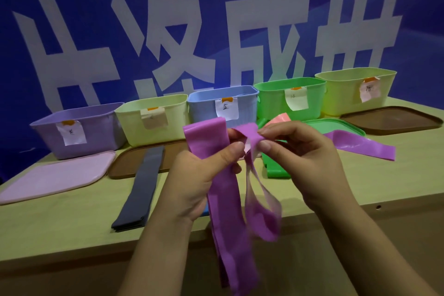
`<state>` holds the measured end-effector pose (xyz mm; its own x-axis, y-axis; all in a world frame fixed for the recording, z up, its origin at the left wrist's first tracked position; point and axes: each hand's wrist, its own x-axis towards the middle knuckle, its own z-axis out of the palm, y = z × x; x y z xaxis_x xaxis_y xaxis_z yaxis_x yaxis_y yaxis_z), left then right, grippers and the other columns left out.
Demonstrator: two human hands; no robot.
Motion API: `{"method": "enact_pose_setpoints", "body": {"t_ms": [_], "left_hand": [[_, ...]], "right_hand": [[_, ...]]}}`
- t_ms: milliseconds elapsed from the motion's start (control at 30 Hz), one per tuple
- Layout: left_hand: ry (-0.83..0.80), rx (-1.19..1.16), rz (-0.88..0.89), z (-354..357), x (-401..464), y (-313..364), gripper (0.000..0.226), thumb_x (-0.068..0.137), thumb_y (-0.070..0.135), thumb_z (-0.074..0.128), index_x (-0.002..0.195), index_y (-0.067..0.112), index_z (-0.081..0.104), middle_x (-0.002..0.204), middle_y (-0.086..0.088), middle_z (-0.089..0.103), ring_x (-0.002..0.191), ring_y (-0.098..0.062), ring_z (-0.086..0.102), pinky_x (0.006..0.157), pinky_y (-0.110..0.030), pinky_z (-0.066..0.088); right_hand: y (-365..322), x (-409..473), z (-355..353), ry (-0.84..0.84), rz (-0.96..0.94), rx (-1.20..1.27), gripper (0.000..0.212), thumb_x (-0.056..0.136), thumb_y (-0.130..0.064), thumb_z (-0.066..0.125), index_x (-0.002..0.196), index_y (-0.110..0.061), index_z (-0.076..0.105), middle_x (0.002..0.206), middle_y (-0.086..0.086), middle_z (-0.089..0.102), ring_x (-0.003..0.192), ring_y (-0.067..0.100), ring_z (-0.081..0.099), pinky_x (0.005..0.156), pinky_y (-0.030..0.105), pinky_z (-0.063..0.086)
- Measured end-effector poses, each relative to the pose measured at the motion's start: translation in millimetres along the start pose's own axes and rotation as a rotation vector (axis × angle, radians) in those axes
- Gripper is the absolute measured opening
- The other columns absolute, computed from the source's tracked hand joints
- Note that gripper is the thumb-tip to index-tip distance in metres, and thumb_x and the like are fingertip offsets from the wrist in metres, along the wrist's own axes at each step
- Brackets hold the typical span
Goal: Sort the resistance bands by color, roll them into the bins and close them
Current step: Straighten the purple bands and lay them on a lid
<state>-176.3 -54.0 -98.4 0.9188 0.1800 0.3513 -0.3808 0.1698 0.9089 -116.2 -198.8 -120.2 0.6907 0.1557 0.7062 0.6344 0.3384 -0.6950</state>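
Purple band (225, 190) pinched in both hands' fingers (240, 146), before five bins (153, 122) and one grey band (141, 187).

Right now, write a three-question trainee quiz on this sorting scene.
1. True or false: both hands, left and right, grip the purple rubber resistance band.
2. Which lies on the wooden table left of the hands: A) a dark grey flat band, B) a red ball?
3. How many open plastic bins stand in the row?

Key: 1 true; 2 A; 3 five.
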Motion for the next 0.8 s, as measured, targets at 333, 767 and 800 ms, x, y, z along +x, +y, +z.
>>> {"method": "enact_pose_setpoints", "body": {"t_ms": [333, 767, 800], "left_hand": [[0.018, 0.175, 0.008, 2, -8, 3, 0.015, 0.057, 0.038, 0.076, 0.072, 0.039, 0.075, 0.075, 0.006, 0.073, 0.071, -0.011, 0.070, 0.064, -0.029, 0.057], [-0.149, 0.368, 0.178, 1, -7, 4, 0.023, 0.066, 0.033, 0.079, 0.088, 0.034, 0.072, 0.078, 0.003, 0.072, 0.070, -0.012, 0.067, 0.064, -0.025, 0.053], [-0.124, 0.392, 0.183, 1, -7, 4, 0.022, 0.067, 0.033, 0.080, 0.087, 0.037, 0.072, 0.076, 0.005, 0.072, 0.070, -0.010, 0.067, 0.064, -0.024, 0.053]], "right_hand": [[-2, -6, 7, -0.078, 0.028, 0.069, 0.023, 0.067, -0.003, 0.070, 0.071, -0.025, 0.077, 0.080, -0.008, 0.071, 0.084, 0.006, 0.067, 0.073, 0.014, 0.049], [6, -15, 9, 0.009, -0.066, -0.039, 0.012, 0.070, -0.025, 0.071, 0.081, -0.029, 0.076, 0.083, -0.011, 0.069, 0.081, 0.010, 0.065, 0.071, 0.023, 0.051], [6, -16, 9, 0.016, -0.062, -0.037, 0.012, 0.070, -0.025, 0.071, 0.081, -0.028, 0.076, 0.082, -0.010, 0.069, 0.081, 0.011, 0.066, 0.070, 0.023, 0.051]]}}
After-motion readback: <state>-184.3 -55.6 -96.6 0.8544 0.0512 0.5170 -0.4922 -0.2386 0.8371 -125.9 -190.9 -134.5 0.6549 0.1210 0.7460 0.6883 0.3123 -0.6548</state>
